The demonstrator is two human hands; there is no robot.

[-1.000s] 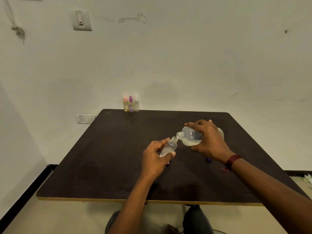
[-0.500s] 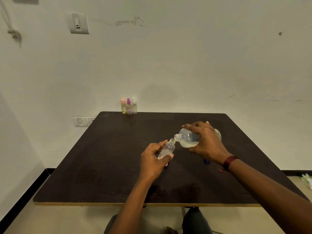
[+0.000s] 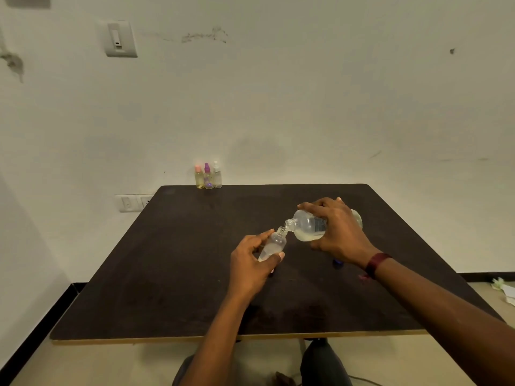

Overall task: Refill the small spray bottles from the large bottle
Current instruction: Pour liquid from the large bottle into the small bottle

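The right hand [image 3: 338, 235] still grips the large bottle [image 3: 306, 225], tipped toward 9 o'clock, filling the small bottle [image 3: 274, 245] the left hand [image 3: 249, 267] grips.

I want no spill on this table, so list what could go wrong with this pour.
1. The mouth of the large bottle barely meets the narrow neck of the small bottle, both tilted, hand-held; a small drift could send liquid onto the table.
2. The left hand holds the small bottle near its base, so it may tip as it fills.
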